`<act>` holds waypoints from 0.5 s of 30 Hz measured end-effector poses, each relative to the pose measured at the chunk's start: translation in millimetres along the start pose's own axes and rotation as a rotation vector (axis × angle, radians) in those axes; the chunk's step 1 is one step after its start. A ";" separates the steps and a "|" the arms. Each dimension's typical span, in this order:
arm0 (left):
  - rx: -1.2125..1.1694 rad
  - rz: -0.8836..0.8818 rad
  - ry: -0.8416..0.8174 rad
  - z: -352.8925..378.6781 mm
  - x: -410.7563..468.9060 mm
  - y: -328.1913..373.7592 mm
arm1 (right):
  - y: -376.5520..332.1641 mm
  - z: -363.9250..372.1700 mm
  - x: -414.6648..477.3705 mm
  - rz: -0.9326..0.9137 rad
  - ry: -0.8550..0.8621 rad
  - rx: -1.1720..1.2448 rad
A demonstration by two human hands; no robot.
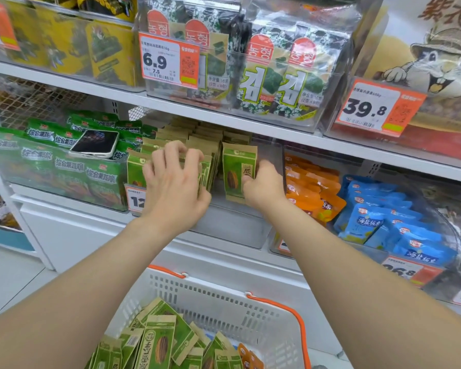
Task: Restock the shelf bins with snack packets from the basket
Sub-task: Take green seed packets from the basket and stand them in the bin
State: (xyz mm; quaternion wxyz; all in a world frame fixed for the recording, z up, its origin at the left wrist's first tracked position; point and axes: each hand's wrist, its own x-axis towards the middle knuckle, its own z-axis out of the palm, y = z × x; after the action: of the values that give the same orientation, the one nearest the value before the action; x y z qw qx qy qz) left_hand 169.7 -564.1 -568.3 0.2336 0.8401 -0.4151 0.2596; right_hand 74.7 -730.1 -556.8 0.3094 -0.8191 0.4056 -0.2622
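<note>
Both bare arms reach into the clear plastic shelf bin (234,230) on the middle shelf; the left hand (175,186) has its fingers curled over the tops of a row of green-and-brown sunflower seed packets (202,155), gripping them and pressing them leftward; the right hand (264,186) pinches a single upright packet (238,173) at its lower right corner, standing apart from the row with a gap between; below, the white slotted plastic basket with orange handles (224,302) holds more of the same packets (157,342) lying loose; a dark smartphone (95,143) rests on the green snack bags in the neighbouring bin at left.
</note>
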 end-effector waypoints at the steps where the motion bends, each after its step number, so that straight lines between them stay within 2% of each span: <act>1: 0.021 0.019 -0.015 1.8 1.5 0.4 | 0.5 5.0 7.6 0.061 0.005 0.016; 7: 0.145 0.069 -0.114 20.1 15.3 -1.5 | -7.1 32.4 55.5 0.303 0.049 -0.008; 12: 0.154 0.061 -0.069 34.1 18.8 -6.6 | -9.7 58.5 87.6 0.295 0.068 0.103; 15: 0.135 0.059 -0.043 39.1 20.2 -6.2 | -9.3 70.5 95.9 0.293 0.096 0.057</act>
State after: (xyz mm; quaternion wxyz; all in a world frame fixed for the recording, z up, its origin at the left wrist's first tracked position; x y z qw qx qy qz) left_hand 194.7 -596.1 -586.3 0.1597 0.8467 -0.4263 0.2755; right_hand 178.5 -784.2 -580.3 0.3477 -0.7285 0.5276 -0.2646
